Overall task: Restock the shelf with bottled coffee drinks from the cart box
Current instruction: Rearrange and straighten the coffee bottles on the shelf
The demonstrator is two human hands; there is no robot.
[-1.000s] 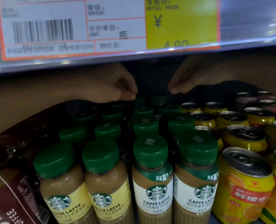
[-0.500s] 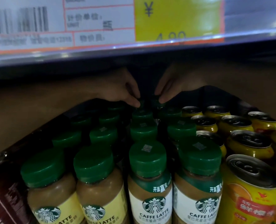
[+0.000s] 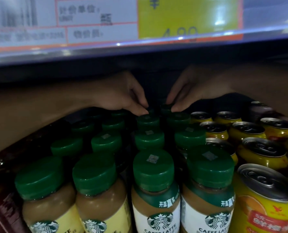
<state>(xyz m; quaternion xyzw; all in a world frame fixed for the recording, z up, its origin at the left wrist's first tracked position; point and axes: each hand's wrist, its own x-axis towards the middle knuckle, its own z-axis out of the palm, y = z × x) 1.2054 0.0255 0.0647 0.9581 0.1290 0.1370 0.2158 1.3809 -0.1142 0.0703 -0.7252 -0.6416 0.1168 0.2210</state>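
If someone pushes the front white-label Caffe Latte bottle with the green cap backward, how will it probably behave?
The front white-label Caffe Latte bottle with the green cap looks full, so probably heavy for its size. It stands tall and narrow, so a push near the cap may tip it. The green-capped bottles packed close behind would likely stop it sliding far.

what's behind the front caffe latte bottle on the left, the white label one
Behind the front Caffe Latte bottle a file of green-capped bottles runs back into the dark. The left hand touches a cap at the rear. Only their caps show; their bodies and labels are hidden.
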